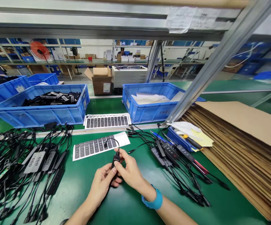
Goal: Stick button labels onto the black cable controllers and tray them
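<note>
left hand [101, 182] and right hand [130, 172] pinch black controller [115, 161] | sticker sheet [95, 146] near | step: likely labelling; needs fine alignment

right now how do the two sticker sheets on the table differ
The near sheet lies askew with its right end bare white; the far sheet lies straighter, fully labelled. The held controller's cable loops over the near sheet; the far sheet sits by the blue bins. Both carry a row of dark labels.
</note>
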{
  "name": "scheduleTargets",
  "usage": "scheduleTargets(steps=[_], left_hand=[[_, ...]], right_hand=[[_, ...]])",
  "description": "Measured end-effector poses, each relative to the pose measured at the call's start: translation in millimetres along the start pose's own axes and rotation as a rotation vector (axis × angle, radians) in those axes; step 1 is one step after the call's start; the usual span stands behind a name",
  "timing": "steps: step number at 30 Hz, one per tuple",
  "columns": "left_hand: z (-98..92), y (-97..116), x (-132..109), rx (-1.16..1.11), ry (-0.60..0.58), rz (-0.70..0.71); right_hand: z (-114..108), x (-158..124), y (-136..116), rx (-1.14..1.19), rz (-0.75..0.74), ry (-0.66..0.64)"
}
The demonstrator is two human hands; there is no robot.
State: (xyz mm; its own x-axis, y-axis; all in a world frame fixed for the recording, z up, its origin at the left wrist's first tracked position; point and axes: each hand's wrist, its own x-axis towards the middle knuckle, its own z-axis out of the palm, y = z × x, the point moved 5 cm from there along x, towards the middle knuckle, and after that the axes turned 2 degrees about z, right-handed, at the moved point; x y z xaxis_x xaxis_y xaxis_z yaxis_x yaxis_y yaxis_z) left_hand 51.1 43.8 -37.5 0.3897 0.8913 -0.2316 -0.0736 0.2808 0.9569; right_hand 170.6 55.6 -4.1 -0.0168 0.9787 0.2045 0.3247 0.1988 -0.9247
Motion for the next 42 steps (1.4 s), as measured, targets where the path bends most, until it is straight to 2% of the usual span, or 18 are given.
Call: scheduleTargets(steps=[3,6,8,10,12,13,15,17,20,23,25,28,31,33,35,39,42], left_hand=[[-12.3,10.0,3.6,0.372,0.008,0.171],[-36.7,20.9,6.2,1.01,0.188,0.327],[-50.6,21.3,8.1,1.354,0.294,0.29],[-58.6,17.8,10.6,1.536,0.316,0.193],[-59.7,14.9,13.2,1.593,0.281,0.127],[-59.0,14.3,14.4,1.598,0.264,0.108],[-57.1,14.2,16.3,1.59,0.238,0.089],[-56.5,14.6,17.5,1.572,0.231,0.097],[-58.5,14.4,17.9,1.546,0.257,0.135],[-60.1,12.6,17.7,1.55,0.277,0.154],[-59.6,12.4,17.0,1.554,0.295,0.164],[-56.7,13.1,16.1,1.558,0.307,0.173],[-56.4,17.6,16.2,1.574,0.297,0.162],[-63.2,27.0,14.3,1.588,0.324,0.158],[-79.7,42.3,7.9,1.613,0.426,0.134],[-131.1,74.2,-18.6,1.673,0.753,0.013],[-157.3,84.3,-34.2,1.685,0.854,-0.034]], right_hand=[[-28.9,15.3,2.2,0.05,0.069,0.082],[-88.6,26.7,3.0,-0.105,0.086,0.266],[-132.6,28.3,2.0,-0.365,0.068,0.357],[-169.7,27.3,4.2,-0.684,0.106,0.436],[-190.8,28.6,9.1,-0.948,0.194,0.498],[-192.2,32.1,10.6,-1.011,0.196,0.512],[-174.0,46.6,13.3,-0.937,0.105,0.446],[-133.4,67.0,16.8,-0.711,-0.033,0.267],[-65.2,92.9,26.5,-0.554,-0.116,0.074],[-17.4,104.0,36.5,-0.474,-0.146,0.025],[-2.0,103.9,39.3,-0.427,-0.159,0.027],[-2.4,99.9,37.1,-0.334,-0.171,0.072],[-21.7,93.9,32.8,-0.218,-0.153,0.174],[-37.1,86.4,30.8,-0.156,-0.125,0.24],[-49.7,75.0,29.8,-0.072,-0.073,0.274],[-58.9,48.2,26.8,0.111,0.049,0.249],[-56.2,35.9,22.3,0.154,0.082,0.235]])
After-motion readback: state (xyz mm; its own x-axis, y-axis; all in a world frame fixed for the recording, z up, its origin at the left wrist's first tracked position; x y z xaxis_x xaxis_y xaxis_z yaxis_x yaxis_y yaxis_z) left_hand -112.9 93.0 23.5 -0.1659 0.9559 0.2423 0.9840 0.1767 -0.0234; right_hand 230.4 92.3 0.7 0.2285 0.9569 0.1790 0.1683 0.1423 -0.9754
